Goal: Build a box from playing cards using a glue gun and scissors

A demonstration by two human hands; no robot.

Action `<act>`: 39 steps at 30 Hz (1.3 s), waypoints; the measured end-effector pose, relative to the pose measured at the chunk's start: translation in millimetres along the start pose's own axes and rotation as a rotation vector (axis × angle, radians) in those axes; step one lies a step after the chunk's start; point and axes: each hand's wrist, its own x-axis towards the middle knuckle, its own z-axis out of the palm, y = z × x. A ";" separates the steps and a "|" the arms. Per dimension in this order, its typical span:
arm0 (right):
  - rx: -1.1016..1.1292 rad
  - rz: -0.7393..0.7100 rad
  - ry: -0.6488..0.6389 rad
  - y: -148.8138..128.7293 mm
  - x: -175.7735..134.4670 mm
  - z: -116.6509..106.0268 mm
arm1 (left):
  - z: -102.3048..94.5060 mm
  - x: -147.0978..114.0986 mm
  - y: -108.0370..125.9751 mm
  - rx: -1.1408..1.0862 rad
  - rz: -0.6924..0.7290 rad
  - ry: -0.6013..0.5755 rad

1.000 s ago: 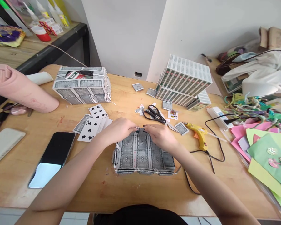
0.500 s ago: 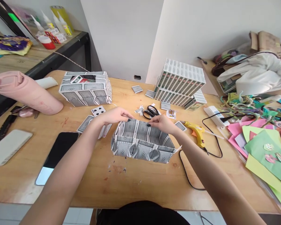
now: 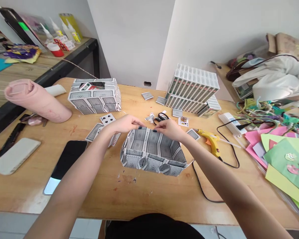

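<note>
The open grey-and-white patterned box [image 3: 151, 162] looks like smooth folded card. The light-brown wooden table [image 3: 102, 202] has a soft sheen — the black rectangular phone [image 3: 69, 156], a glassy gloss. The yellow pistol-shaped glue gun [image 3: 211, 140] is plastic; the pink rolled sheet [image 3: 42, 103], matt.

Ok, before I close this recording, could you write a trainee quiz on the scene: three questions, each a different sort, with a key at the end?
1. Multiple choice: at which part of the open-topped box are the left hand and the right hand?
A) its near side
B) its far rim
C) its inside bottom

2. True or false: the yellow glue gun lies to the right of that box.

3. Fill in the gap: the dark-screened phone lies nearer to the ____ hand.

Key:
1. B
2. True
3. left
</note>
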 end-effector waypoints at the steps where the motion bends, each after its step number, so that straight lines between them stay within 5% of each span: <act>1: -0.042 -0.006 0.002 -2.7 2.6 1.6 | 1.1 0.1 1.3 -0.002 0.003 0.013; 7: -0.231 -0.008 0.074 -11.0 7.9 12.6 | 8.9 0.3 8.7 -0.088 -0.008 0.054; 20: -0.216 -0.025 0.162 -13.5 -0.2 20.1 | 11.4 -2.4 15.1 0.017 -0.034 0.096; 29: -0.068 -0.094 0.034 -3.4 5.8 16.5 | 12.1 -3.5 11.3 0.057 -0.027 0.128; 39: -0.282 -0.087 0.088 -16.0 8.7 21.8 | 10.9 0.0 14.1 0.029 -0.029 0.126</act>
